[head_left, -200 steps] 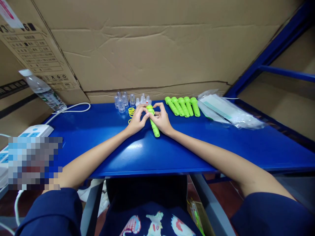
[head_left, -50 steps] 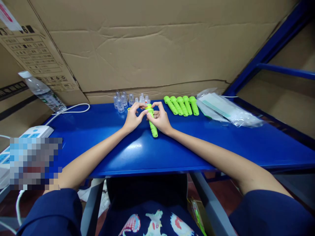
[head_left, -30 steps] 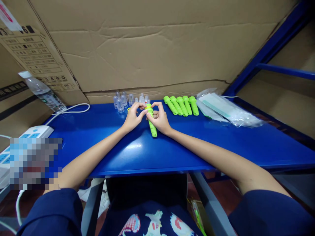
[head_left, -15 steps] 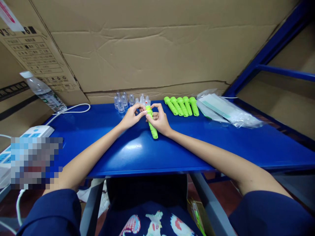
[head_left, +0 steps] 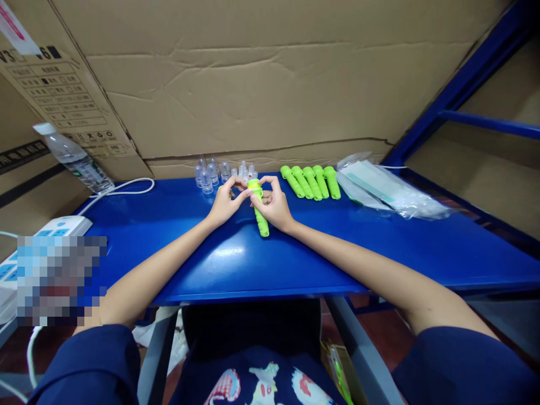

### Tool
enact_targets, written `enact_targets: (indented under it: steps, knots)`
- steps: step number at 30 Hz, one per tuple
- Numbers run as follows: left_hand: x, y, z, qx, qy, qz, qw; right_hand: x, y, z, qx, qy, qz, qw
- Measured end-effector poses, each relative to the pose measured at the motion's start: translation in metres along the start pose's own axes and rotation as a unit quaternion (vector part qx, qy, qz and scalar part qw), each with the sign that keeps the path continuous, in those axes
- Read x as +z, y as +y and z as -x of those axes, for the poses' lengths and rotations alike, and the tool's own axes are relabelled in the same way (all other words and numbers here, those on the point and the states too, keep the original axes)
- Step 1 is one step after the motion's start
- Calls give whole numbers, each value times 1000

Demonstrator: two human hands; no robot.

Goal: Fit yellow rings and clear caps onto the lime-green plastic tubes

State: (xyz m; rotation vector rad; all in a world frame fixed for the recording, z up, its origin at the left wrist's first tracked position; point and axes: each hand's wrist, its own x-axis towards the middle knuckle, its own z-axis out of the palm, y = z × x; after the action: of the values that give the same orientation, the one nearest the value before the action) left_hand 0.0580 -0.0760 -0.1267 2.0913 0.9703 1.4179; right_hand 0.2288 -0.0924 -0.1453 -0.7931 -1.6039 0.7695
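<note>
Over the middle of the blue table I hold a lime-green, flashlight-shaped handle (head_left: 261,219), its round head away from me and its narrow ribbed end toward me. My right hand (head_left: 276,208) is closed around its upper part, with the index finger curled over the head. The fingers and thumb of my left hand (head_left: 228,202) pinch the left side of the head. Fingers hide part of the head. Just behind my hands stand several small clear plastic pieces (head_left: 243,169), one with a red spot near it.
Several clear domed caps (head_left: 206,183) stand at the back left. A row of green handles (head_left: 312,183) lies right of my hands, beside clear plastic bags (head_left: 383,188). A water bottle (head_left: 80,160) and a power strip (head_left: 70,225) are at left; cardboard (head_left: 253,101) lines the back.
The handle has tilted slightly, so its round head shows more and its narrow end has shifted a little left. My left hand has moved slightly; my right hand keeps its hold.
</note>
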Motion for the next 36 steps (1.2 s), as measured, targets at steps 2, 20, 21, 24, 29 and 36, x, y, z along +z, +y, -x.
enact_targets:
  steps: [2, 20, 21, 24, 29, 36]
  knots:
    - [1, 1, 1, 7, 6, -5, 1000, -1, 0, 0, 3, -2, -4, 1000]
    - [5, 2, 3, 2, 9, 8, 1000, 0, -1, 0, 15, -1, -25, 1000]
    - [5, 2, 3, 9, 11, 6, 1000, 1, -1, 0, 12, -1, -24, 1000]
    - [5, 5, 3, 29, 18, -2, 999, 1, -1, 1, 6, -4, -17, 1000]
    - [3, 8, 3, 46, 20, -38, 998, 0, -2, 1, 13, -7, -3, 1000]
    - [4, 10, 4, 42, 27, -46, 998, 0, -2, 1, 13, -5, -16, 1000]
